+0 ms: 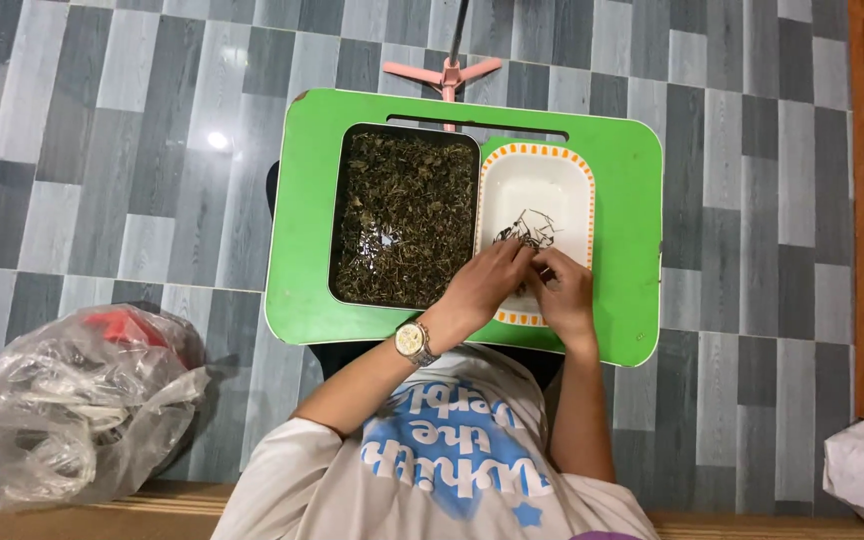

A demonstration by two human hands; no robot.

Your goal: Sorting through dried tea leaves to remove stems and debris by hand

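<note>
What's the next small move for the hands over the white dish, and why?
Probably drop the picked bit into the white dish. Both the left hand and right hand are pinched together over its near end, a small pile of stems already lies there, and the dark tray remains full.

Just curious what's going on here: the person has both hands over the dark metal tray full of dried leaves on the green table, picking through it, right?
Not quite. In the head view both the left hand and the right hand are over the white dish with the orange-dotted rim, which holds a few dark stems. The dark tray of dried leaves lies beside it on the green table, to the left.
</note>
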